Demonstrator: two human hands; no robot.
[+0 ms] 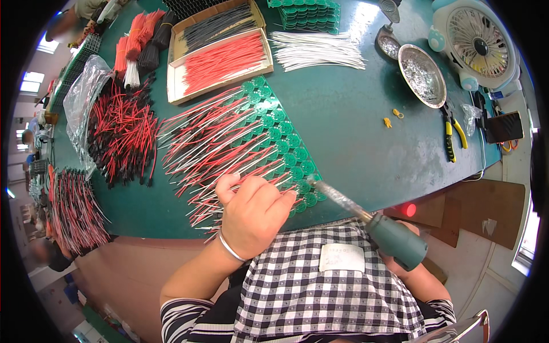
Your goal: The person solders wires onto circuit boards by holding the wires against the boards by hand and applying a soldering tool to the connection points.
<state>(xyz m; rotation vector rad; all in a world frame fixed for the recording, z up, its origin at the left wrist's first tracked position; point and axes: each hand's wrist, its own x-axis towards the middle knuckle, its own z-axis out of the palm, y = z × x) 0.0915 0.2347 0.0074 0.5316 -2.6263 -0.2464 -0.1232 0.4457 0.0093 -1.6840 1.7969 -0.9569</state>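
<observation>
A panel of green round circuit boards (287, 142) lies on the table in front of me, with rows of red, white and black wires (211, 143) fanning out to its left. My left hand (254, 214) is closed at the panel's near end. Its thumb and forefinger pinch a thin wire against the boards; the fingers partly hide it. In my right hand (403, 260) is a soldering iron (394, 240) with a dark green handle, which covers much of that hand. The iron's tip points left and touches or nearly touches the near right boards; I cannot tell which.
Cardboard trays hold red wires (226, 62) and black wires (217, 27). White wires (317, 50) lie beside them. Red and black wire piles (123, 131) fill the left. At right are a metal bowl (422, 75), yellow-handled cutters (452, 134) and a fan (480, 46).
</observation>
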